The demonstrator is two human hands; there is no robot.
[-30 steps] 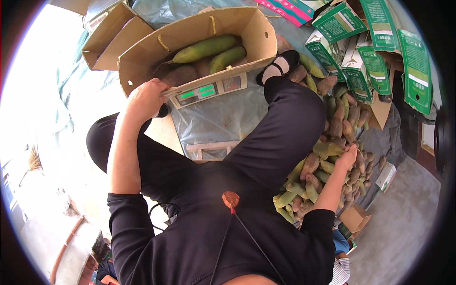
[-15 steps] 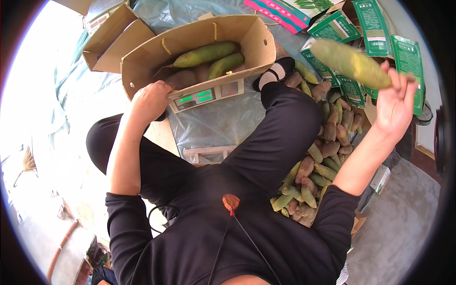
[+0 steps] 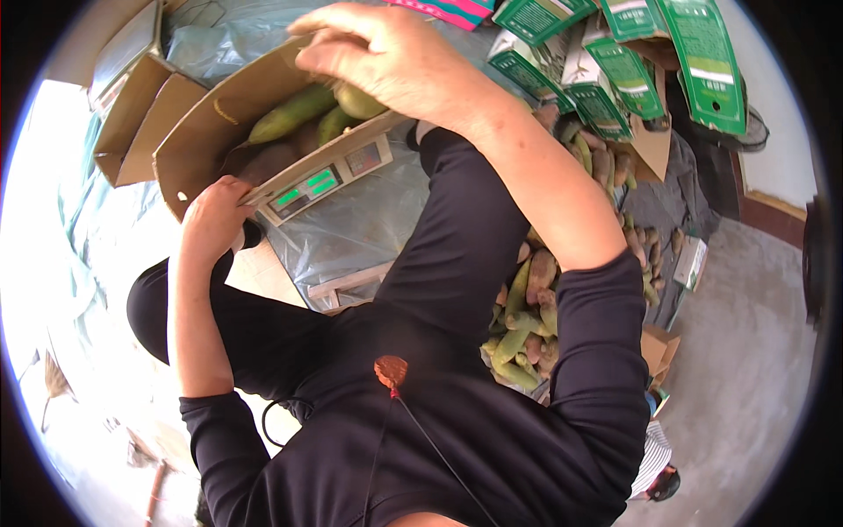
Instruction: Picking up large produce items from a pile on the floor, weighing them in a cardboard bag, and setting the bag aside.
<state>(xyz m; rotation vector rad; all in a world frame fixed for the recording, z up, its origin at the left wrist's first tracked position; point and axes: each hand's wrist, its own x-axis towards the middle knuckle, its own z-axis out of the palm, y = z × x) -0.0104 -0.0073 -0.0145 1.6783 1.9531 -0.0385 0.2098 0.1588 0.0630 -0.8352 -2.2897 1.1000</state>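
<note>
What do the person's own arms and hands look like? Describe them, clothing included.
The left sleeve and right sleeve are plain black cloth, creased, ending around the elbows. The left hand and right hand are ungloved, with no watch or bracelet visible at either wrist.

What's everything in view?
open carton: one, brown, upper left
vegetables: 3+, green, inside
scale: one, pale, before carton
adjacent carton: one, brown, far left
printed cartons: several, green, upper right
vegetable pile: many, green/brown, right
package: one, pink, top
plastic sheeting: uncounted, clear, floor
wooden frame: one, brown, centre
other person: one, striped, lower right
pendant: one, reddish, chest
legs: two, black, centre
left hand: one, bare, carton rim
right hand: one, bare, over carton
</note>
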